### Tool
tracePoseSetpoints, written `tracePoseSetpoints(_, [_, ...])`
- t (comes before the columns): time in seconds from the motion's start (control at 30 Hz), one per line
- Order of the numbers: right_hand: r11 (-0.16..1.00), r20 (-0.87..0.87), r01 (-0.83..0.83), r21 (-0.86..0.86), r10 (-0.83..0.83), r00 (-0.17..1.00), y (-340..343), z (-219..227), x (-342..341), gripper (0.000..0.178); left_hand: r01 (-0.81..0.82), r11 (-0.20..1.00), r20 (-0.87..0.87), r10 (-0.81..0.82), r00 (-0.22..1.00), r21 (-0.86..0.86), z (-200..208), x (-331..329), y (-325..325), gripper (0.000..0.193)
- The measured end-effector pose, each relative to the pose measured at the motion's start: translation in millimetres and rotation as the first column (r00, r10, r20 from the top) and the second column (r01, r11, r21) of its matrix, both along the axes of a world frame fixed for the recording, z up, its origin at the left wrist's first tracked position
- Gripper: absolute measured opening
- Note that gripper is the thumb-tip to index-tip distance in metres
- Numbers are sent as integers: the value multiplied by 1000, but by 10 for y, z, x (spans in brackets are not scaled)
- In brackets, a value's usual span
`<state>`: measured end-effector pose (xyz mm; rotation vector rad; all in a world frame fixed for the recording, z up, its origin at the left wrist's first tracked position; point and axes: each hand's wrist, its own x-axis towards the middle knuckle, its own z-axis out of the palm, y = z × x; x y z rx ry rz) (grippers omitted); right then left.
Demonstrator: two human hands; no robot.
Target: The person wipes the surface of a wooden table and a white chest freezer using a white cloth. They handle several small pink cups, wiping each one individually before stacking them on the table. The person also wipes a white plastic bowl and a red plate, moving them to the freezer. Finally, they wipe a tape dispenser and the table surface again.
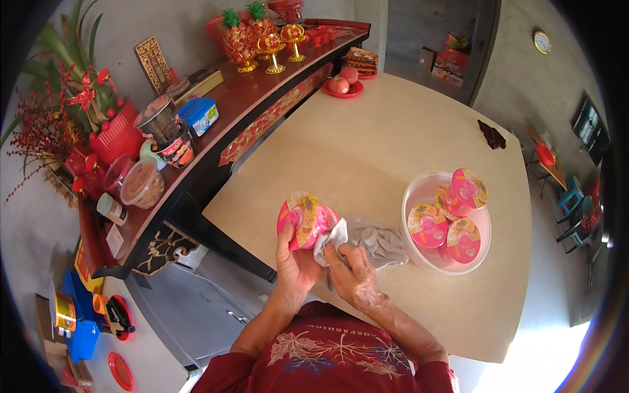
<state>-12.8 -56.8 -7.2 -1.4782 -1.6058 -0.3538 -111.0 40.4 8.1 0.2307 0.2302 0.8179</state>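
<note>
My left hand (293, 270) grips a pink cup (306, 217) with a yellow-patterned lid, holding it tilted above the table's near edge. In my right hand (357, 278) is a greyish-white cloth (332, 237), its folds pressed against the cup's lower side. Beside that hand, crumpled greyish material (380, 242) spreads on the tabletop; whether it is all the same cloth I cannot tell. To the right stands a round whitish tub (420, 193) holding several similar pink cups (464, 241), one of them (470, 188) resting up near the rim.
A pale table (295, 147) spreads before me. Along the left runs a dark red sideboard (229, 92) with tubs, a potted plant (121, 134) and gold ornaments (270, 49). Round fruit (339, 85) sits on a red plate at the far end; a dark crinkled object (491, 134) lies far right.
</note>
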Motion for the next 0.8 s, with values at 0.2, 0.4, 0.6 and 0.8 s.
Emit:
tracePoseSetpoints(0.2, [991, -553, 44, -123, -105, 826, -106, 157, 301, 41, 186, 974, -30, -184, 983, 132, -298, -199, 118, 53])
tracePoseSetpoints(0.4, [937, -574, -348, -26, 271, 773, 75, 331, 355, 37, 297, 919, -104, -279, 955, 261, -409, -349, 135, 67])
tracePoseSetpoints(0.6, [969, -604, -181, -170, 42, 796, 1, 118, 612, 35, 387, 784, -402, -193, 895, 485, -104, -370, 133, 82])
tracePoseSetpoints(0.8, [952, 105, -209, -223, 237, 966, -91, 649, 212, 40, 318, 811, -423, -97, 901, 491, -245, -278, 161, 43])
